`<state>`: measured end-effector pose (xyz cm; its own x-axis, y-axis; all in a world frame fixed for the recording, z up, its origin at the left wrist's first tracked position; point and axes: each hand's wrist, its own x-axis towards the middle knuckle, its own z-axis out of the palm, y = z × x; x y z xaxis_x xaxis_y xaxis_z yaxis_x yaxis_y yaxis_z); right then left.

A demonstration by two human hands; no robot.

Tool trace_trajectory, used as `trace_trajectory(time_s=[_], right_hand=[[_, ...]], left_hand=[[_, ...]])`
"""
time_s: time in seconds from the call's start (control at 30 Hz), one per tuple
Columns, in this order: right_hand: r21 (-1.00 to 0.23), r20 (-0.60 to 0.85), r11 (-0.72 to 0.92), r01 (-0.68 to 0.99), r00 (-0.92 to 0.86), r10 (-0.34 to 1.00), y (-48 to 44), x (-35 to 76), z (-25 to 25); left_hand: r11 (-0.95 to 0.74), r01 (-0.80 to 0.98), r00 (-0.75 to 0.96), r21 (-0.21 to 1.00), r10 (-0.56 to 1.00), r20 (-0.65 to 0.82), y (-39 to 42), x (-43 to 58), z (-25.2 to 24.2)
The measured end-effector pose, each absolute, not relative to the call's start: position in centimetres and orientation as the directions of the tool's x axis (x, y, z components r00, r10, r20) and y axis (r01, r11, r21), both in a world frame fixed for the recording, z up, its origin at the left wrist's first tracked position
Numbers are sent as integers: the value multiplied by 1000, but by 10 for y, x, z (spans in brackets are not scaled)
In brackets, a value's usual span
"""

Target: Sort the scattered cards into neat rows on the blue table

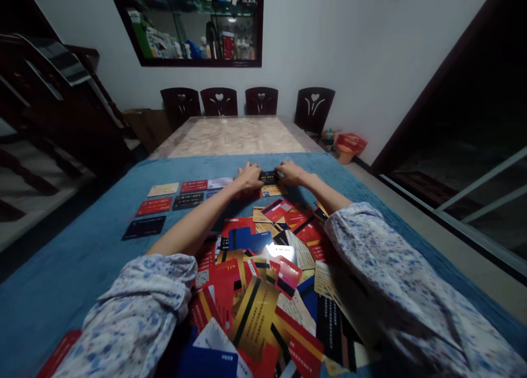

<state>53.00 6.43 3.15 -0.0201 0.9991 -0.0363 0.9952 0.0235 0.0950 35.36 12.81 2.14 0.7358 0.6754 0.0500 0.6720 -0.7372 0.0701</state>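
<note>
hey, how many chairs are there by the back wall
4. Along the wall, left to right: the leftmost chair, second chair, third chair, then the rightmost chair across a wider gap. More could be hidden behind the table.

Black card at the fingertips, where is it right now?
In the head view, the black card is just right of center, between the left hand and the right hand, directly beyond a gold card.
</note>
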Motion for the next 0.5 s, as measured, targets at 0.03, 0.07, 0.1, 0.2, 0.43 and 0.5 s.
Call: trace_trajectory(time_s=[0.03,0.07,0.1,0.2,0.43,0.5], right_hand=[[90,-40,29,996,-25,999,67,532,30],[82,-42,34,996,-31,999,69,533,28],[73,-42,37,997,-34,999,71,535,26],[57,-38,34,998,-32,999,76,538,23],[29,-57,54,998,-52,997,83,543,21],[-4,-59,52,999,-52,997,85,545,19]], left_hand=[[-734,676,733,72,679,41,128,355,22],[-729,681,729,74,684,33,129,356,22],[-724,686,725,74,689,25,129,357,23],[-714,698,715,59,699,4,132,361,23],[-682,730,683,51,728,-59,139,366,21],[-680,732,682,44,729,-60,140,366,19]])
